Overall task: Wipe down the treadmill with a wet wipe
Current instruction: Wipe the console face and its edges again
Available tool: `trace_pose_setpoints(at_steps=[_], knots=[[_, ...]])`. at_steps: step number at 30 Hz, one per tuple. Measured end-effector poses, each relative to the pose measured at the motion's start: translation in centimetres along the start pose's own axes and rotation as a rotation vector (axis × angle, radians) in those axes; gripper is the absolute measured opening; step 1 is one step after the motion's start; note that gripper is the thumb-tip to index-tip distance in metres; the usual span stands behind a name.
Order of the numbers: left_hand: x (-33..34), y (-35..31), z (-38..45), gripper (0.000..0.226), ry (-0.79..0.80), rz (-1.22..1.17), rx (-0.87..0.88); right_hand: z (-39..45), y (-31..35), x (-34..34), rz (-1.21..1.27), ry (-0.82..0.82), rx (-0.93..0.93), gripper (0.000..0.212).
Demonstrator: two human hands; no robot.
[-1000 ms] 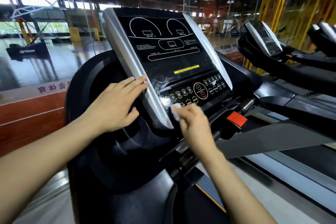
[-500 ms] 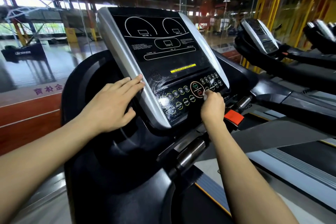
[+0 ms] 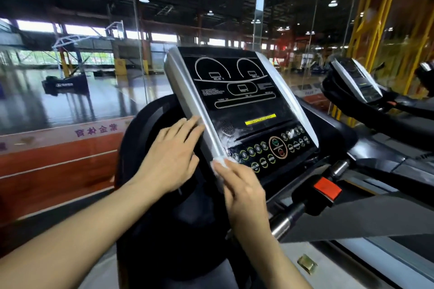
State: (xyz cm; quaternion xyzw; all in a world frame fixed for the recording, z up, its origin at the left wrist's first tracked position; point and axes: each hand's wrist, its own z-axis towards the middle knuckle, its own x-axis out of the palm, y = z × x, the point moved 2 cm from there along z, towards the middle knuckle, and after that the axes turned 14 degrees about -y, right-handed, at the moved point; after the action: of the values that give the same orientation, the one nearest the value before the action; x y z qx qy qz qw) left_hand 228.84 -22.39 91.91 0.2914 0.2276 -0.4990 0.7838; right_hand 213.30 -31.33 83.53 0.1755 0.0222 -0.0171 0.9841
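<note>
The treadmill console (image 3: 244, 110) is seen tilted, with a black display face framed by silver side strips, and it serves as the landmark here. The left hand (image 3: 170, 159) is laid flat against the console's left silver strip (image 3: 195, 115), its fingers straight and together, with nothing held in it. The right hand (image 3: 244, 191) is placed at the console's lower left corner, where a crumpled white wet wipe (image 3: 220, 163) is pressed against the bottom end of the silver strip; the wipe is mostly covered by the fingers, which are bent over it, and only its upper edge is visible beyond the fingertips. Wet streaks are visible on the black face just right of the wipe, around the speaker grille (image 3: 227, 128) and above the row of round buttons (image 3: 254, 150). A yellow label (image 3: 260, 119) is seen near the middle of the console face. Below and to the right of the console, a red safety clip (image 3: 327, 189) is mounted, and a silver handlebar grip (image 3: 285, 224) is seen beneath it. A second treadmill (image 3: 357, 82) is seen well apart to the console's right, behind a glass panel.
</note>
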Motion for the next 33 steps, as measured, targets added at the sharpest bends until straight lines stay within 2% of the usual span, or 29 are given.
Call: trace_pose_setpoints(at_steps=[2,4,8,13,15,18,21,23,25,28,30,33], knots=[[-0.3,0.2,0.0,0.065,-0.038,0.038,-0.054,0.9,-0.6,0.9,-0.029,0.024,0.094,0.03],[-0.2,0.3,0.1,0.061,-0.049,0.072,-0.069,0.7,-1.2,1.6,-0.038,0.114,0.144,0.033],[-0.3,0.9,0.2,0.05,-0.101,0.05,-0.129,1.4,-1.6,2.5,-0.062,0.21,0.081,0.034],[-0.6,3.0,0.0,0.046,-0.109,0.03,-0.179,6.8,0.3,6.1,-0.139,0.291,0.009,0.039],[-0.7,3.9,-0.5,0.045,-0.113,0.031,-0.175,9.2,1.0,7.4,-0.077,0.273,-0.027,0.042],[-0.8,4.0,-1.0,0.039,-0.136,0.01,-0.195,11.8,1.9,8.6,-0.03,0.27,0.144,0.048],[-0.8,3.4,-1.0,0.031,-0.157,0.004,-0.189,13.3,2.7,9.6,-0.035,0.256,0.24,0.039],[-0.7,3.4,-1.0,0.026,-0.169,-0.002,-0.194,14.6,2.9,10.4,0.005,0.192,0.276,0.038],[-0.7,3.7,-1.1,0.024,-0.17,0.003,-0.204,15.6,3.0,11.9,0.079,0.113,0.371,0.027],[-0.7,3.7,-1.1,0.031,-0.131,0.031,-0.189,16.1,3.2,13.2,0.089,0.098,0.47,0.03],[-0.7,3.6,-1.1,0.036,-0.108,0.035,-0.189,15.3,3.1,12.6,0.01,0.107,0.458,0.035],[-0.6,3.6,-1.2,0.041,-0.097,0.033,-0.193,11.2,2.3,9.2,0.024,0.102,0.43,0.037]])
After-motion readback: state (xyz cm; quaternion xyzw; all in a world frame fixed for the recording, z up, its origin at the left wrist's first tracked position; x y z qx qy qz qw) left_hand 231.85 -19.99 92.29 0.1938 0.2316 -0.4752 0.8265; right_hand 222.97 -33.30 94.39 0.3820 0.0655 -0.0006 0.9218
